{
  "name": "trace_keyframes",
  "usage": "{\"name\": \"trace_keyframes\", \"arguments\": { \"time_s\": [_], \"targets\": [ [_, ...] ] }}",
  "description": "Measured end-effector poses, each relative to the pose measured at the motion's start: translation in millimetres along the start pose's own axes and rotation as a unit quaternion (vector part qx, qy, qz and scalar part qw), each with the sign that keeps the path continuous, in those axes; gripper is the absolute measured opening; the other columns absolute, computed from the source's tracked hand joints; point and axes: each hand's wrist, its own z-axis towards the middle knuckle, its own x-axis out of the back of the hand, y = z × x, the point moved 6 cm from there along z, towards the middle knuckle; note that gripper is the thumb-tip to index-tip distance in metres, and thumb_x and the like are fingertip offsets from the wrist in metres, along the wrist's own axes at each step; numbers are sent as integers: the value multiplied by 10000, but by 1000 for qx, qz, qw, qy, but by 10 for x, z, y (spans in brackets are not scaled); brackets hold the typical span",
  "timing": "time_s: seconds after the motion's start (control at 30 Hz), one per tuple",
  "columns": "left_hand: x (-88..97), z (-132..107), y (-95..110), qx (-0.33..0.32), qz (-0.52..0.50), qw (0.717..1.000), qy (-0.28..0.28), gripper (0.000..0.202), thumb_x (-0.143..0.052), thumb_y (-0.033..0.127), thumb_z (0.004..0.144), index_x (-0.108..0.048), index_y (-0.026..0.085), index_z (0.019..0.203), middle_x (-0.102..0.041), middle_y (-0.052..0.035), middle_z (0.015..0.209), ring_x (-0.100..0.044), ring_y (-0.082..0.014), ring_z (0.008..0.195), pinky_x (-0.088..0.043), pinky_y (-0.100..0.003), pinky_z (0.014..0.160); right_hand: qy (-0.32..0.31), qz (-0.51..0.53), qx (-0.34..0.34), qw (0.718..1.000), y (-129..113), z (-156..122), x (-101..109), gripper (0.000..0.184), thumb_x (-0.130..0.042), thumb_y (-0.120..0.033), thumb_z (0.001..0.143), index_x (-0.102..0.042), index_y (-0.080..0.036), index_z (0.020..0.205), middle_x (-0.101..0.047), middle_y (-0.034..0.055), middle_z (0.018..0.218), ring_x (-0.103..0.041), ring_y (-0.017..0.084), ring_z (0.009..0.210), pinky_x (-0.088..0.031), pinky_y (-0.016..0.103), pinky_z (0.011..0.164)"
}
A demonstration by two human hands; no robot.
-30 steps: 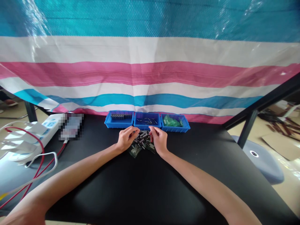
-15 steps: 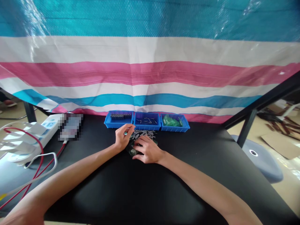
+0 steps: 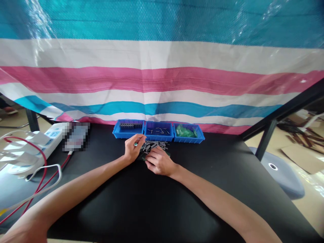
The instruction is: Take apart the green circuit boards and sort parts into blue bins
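My left hand (image 3: 133, 149) is closed at the left side of a pile of small metal parts (image 3: 151, 145), long and thin like pins or screws. A small green bit shows between its thumb and fingers; I cannot make out what it belongs to. My right hand (image 3: 160, 162) is closed at the near right of the pile, its fingertips gripping the edge of a dark greenish plastic bag (image 3: 143, 156). The bag lies under the metal parts, and the right hand covers much of it.
Behind the hands, three blue bins stand in a row: a left bin (image 3: 128, 135) with dark cylindrical parts, a middle bin (image 3: 159, 137) with thin metal pins, and a right bin (image 3: 188, 139) with green plastic. A power strip (image 3: 52, 138) with cables lies left. A striped sheet (image 3: 162, 79) hangs behind.
My right hand's fingers have drawn together, and the shiny plastic that stuck out toward me below them is no longer seen there. My left hand has stayed in place.
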Motion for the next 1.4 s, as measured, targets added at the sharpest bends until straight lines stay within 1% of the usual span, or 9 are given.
{"name": "trace_keyframes", "arguments": {
  "time_s": [0.13, 0.27, 0.37, 0.5, 0.6, 0.73, 0.97, 1.2, 1.4],
  "targets": [
    [7, 0, 19, -8, -5, 1000, -13, 233, -513, 338, 916, -646, 150, 882, -631, -20, 719, -560, -77, 556, -441, -172, 511, 91, 81, -101, 987, 167, -13, 134, 196, -484, -217, 921, -665, -190, 851, -688, 69, 836, -605, 200, 809, -456, 353, 771],
    [-24, 15, 74, -35, -5, 998, -59, 301, -443, 360, 948, -656, 148, 941, -647, -42, 759, -543, -90, 570, -452, -201, 555, 195, 173, -234, 937, 389, -90, 267, 233, -444, -274, 952, -635, -191, 847, -661, 64, 837, -617, 184, 792, -484, 314, 743],
    [-114, 21, 127, -80, 46, 989, -115, 262, -542, 381, 900, -661, 148, 891, -623, -23, 698, -512, -94, 555, -439, -211, 563, 228, 212, -286, 906, 482, -135, 297, 245, -441, -297, 958, -610, -187, 820, -625, 47, 800, -595, 166, 742, -468, 280, 689],
    [-164, 29, 133, -112, 98, 982, -113, 322, -597, 390, 868, -593, 150, 654, -492, 30, 532, -426, -79, 484, -367, -196, 496, 232, 250, -301, 890, 513, -152, 273, 218, -478, -335, 944, -612, -184, 859, -604, 32, 787, -564, 149, 693, -451, 256, 641],
    [-145, 34, 92, -102, 114, 984, -91, 332, -575, 399, 884, -602, 148, 668, -524, 24, 548, -444, -79, 489, -369, -195, 510, 209, 268, -307, 889, 509, -148, 227, 190, -550, -365, 903, -613, -187, 921, -600, 21, 786, -548, 138, 647, -450, 245, 610],
    [-131, 28, 56, -97, 123, 984, -88, 341, -567, 430, 882, -630, 148, 701, -562, 19, 553, -473, -83, 484, -380, -194, 516, 193, 242, -318, 896, 513, -143, 213, 212, -543, -371, 902, -604, -188, 814, -576, 10, 717, -526, 134, 609, -440, 245, 589],
    [-97, 19, 52, -87, 117, 987, -67, 363, -565, 430, 881, -586, 153, 647, -511, 36, 516, -427, -72, 459, -365, -189, 491, 188, 263, -326, 889, 526, -148, 191, 171, -569, -352, 889, -621, -189, 880, -599, 9, 722, -539, 135, 607, -454, 245, 580],
    [-156, 26, 103, -77, 102, 984, -124, 345, -594, 415, 860, -536, 152, 646, -478, 44, 522, -426, -71, 473, -358, -192, 486, 204, 259, -342, 880, 561, -176, 196, 213, -541, -377, 901, -596, -191, 814, -565, 6, 688, -523, 139, 599, -437, 243, 563],
    [-172, 27, 119, -90, 109, 982, -123, 335, -598, 367, 848, -495, 157, 607, -483, 39, 511, -432, -68, 453, -357, -189, 463, 198, 259, -339, 882, 551, -162, 200, 230, -539, -381, 899, -582, -192, 774, -551, 3, 673, -510, 138, 590, -430, 243, 557]
  ]
}}
